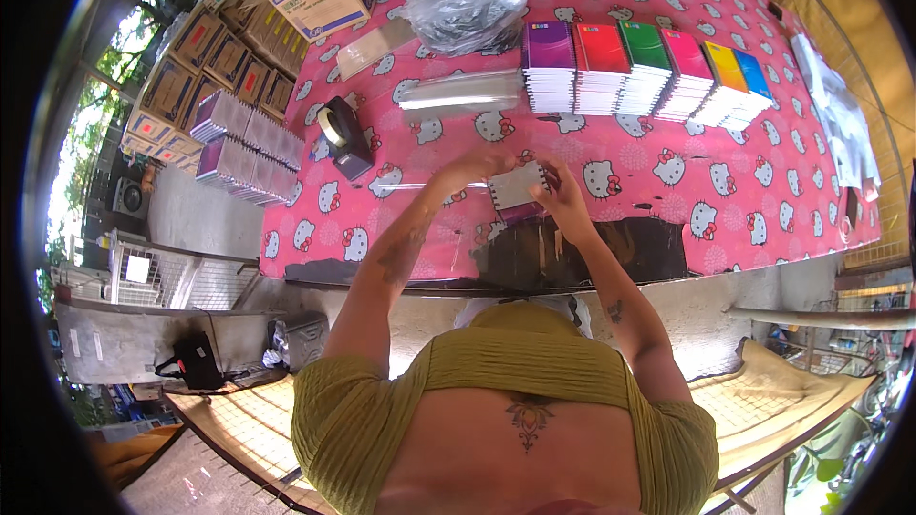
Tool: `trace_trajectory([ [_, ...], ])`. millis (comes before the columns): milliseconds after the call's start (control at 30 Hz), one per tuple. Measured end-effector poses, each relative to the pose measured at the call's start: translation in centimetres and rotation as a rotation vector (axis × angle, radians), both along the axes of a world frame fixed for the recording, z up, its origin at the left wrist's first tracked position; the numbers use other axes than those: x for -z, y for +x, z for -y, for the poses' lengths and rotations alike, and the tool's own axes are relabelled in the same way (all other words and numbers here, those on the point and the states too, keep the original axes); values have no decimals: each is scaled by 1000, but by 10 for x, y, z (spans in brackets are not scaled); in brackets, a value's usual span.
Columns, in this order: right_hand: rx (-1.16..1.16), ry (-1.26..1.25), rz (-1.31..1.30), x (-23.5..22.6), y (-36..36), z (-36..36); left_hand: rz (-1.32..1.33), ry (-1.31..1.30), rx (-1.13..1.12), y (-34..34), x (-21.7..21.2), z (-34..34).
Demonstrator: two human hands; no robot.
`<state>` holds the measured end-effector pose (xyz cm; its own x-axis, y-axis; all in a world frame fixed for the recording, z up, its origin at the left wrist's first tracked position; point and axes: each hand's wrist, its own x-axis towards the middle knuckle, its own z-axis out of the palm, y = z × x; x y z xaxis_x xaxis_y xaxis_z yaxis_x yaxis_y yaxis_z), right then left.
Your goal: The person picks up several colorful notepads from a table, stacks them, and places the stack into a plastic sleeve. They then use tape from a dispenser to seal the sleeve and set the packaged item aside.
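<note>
In front of me, my right hand [565, 198] grips a small spiral notebook [516, 187], or a short stack of them, by its right side. A pale grey face is turned up, dark wire coils run along the edges, and purple shows at the lower edge. My left hand [474, 168] is at the far left of the notebook; its fingers are smeared by motion, so their grip is unclear. Something clear and shiny, like plastic film [420, 185], lies under my left forearm. Left of that, a black tape dispenser [345, 141] stands on the table.
Stacks of coloured spiral notebooks [601, 67] line the back right of the pink patterned table [572, 157]. Clear plastic sleeves [460, 95] and a crumpled plastic bag [465, 0] lie behind my hands. Wrapped notebook packs [246, 148] and cardboard boxes [224, 62] stand left.
</note>
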<state>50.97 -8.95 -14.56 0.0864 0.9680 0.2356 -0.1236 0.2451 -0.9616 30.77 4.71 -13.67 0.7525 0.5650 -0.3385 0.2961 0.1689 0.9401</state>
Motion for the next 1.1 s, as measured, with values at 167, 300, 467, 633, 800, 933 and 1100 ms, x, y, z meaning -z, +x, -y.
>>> trace_trajectory([
  [167, -85, -5, 226, 2, -3, 2, 204, 519, -362, -46, 21, 88],
  [300, -152, -118, 135, -33, -9, -15, 4, 908, -623, -20, -21, 137],
  [467, -174, 110, -14, -91, -36, -19, -154, 1403, -1018, -145, -124, 109],
  [633, 50, -146, 248, -26, -11, -3, -181, 1080, -1850, -353, -205, 16],
  [800, 162, -166, 527, 24, 13, 6, -587, 555, -1878, -495, -203, -49],
  [933, 294, -310, 1214, 23, 14, 34, -352, 423, -1878, -501, -181, -71],
  [1100, 88, -423, 1340, 43, 16, 31, -730, 704, -2113, -461, -186, -63],
])
